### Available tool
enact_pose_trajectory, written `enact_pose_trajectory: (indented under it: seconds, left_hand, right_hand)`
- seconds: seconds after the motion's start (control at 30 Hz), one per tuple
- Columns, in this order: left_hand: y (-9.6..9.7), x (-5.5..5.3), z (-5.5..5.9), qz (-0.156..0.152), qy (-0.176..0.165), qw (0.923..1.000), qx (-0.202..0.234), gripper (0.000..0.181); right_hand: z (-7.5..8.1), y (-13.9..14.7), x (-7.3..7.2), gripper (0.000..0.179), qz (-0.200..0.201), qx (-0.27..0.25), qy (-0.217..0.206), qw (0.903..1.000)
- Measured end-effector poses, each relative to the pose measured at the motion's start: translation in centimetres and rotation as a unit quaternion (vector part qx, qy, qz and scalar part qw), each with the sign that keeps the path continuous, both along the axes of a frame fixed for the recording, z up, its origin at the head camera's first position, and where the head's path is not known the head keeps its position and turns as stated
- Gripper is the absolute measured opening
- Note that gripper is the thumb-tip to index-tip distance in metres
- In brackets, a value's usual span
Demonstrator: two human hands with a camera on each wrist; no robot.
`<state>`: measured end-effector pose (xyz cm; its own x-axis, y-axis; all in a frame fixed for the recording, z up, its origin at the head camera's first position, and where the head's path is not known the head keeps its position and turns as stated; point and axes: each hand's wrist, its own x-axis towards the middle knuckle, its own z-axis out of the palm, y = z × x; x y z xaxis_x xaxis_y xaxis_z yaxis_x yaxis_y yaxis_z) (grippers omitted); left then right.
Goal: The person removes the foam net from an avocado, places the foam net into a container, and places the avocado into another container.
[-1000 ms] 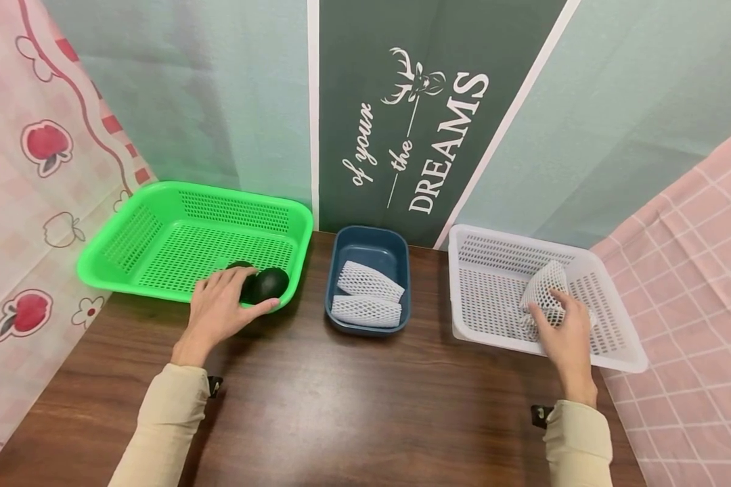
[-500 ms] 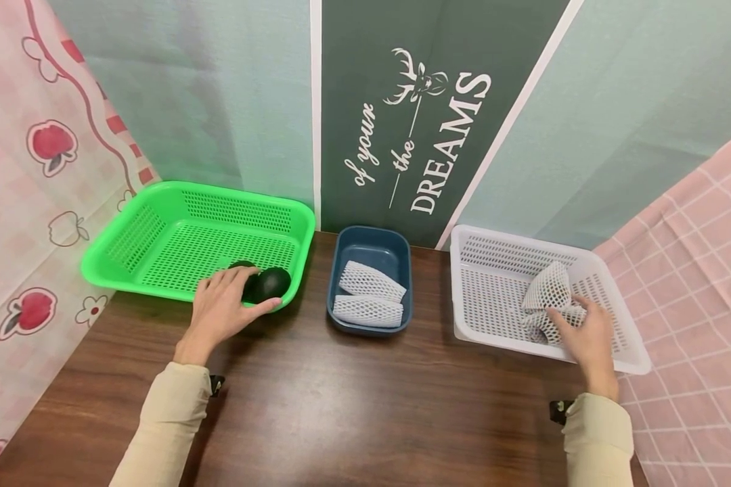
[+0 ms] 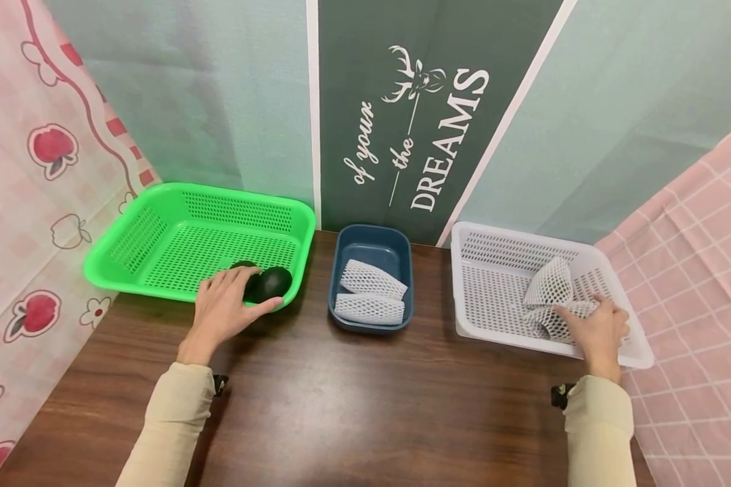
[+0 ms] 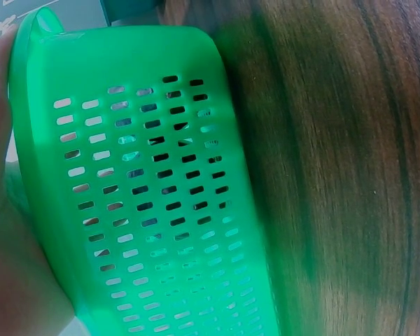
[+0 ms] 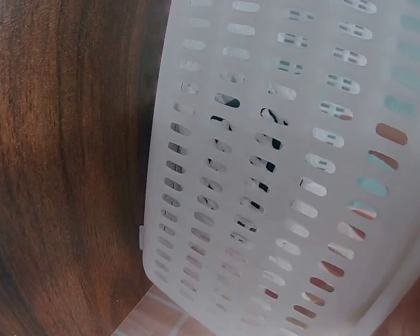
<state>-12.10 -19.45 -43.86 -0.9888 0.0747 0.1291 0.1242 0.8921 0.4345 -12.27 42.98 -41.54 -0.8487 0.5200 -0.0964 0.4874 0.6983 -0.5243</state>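
Note:
At the near right corner of the green basket, my left hand rests with its fingers curled over one black egg-shaped object. The thumb lies along the near side of a second black egg-shaped object. My right hand reaches over the near rim of the white basket and grips a white foam fruit net between thumb and fingers. Something dark shows at that net's left end. Another foam net stands tilted just behind it. Both wrist views are mostly filled by basket walls.
Between the baskets stands a dark blue tray with two white foam nets lying in it. All three containers sit on a brown wood-grain table, close to the printed cloth backdrop. A pink checked cloth rises at the right.
My right hand has moved right within the white basket, from beside the tilted net to the right part of the lower net. My left hand has stayed in place.

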Motion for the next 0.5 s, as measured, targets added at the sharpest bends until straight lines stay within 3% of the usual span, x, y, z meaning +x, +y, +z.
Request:
enact_pose_trajectory:
  seconds: [0.3, 0.5]
  left_hand:
    - [0.00, -0.02, -0.10, 0.003, 0.007, 1.0000, -0.002, 0.085]
    - [0.03, -0.08, -0.16, 0.001, 0.010, 0.9999, -0.001, 0.085]
  right_hand:
    - [-0.69, 0.12, -0.53, 0.086, 0.011, 0.049, -0.022, 0.9985]
    - [-0.72, -0.16, -0.56, 0.082, 0.044, 0.089, -0.039, 0.9943]
